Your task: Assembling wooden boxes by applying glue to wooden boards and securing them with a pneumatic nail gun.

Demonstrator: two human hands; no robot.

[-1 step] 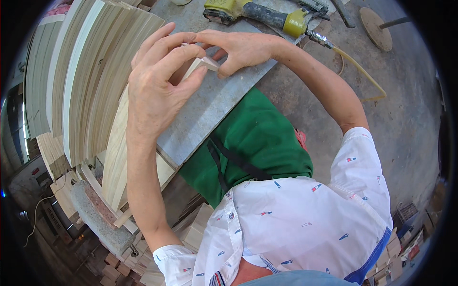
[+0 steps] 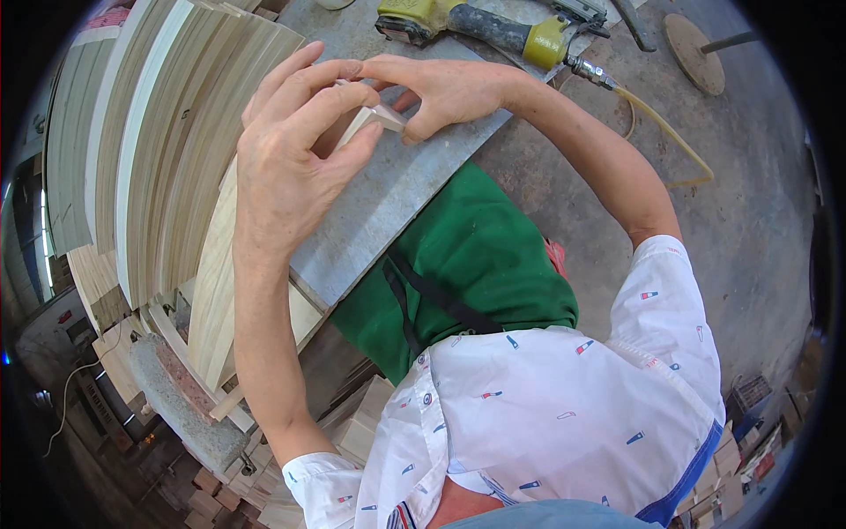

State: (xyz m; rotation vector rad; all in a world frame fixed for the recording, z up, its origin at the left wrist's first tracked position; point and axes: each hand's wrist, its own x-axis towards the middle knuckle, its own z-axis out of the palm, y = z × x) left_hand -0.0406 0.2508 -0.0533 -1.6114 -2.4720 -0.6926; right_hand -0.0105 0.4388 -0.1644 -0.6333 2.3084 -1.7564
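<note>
Both my hands meet over a grey metal-topped bench [image 2: 388, 181], around small pale wooden pieces [image 2: 359, 120] joined at a corner. My left hand [image 2: 286, 145] curls over them from the left, its thumb along one piece and its fingers arched across the top. From the right, my right hand [image 2: 458, 95] pinches near the corner, thumb and fingers around the other piece. The hands hide much of the wood, so its full shape cannot be made out.
A yellow and black air nail gun [image 2: 493, 28] lies at the bench's far edge, its yellow hose [image 2: 665, 130] dropping to the right. Tall stacks of wooden boards [image 2: 189, 115] stand at the left. A stone-like grey block [image 2: 181, 397] sits lower left. A round disc [image 2: 694, 55] is far right.
</note>
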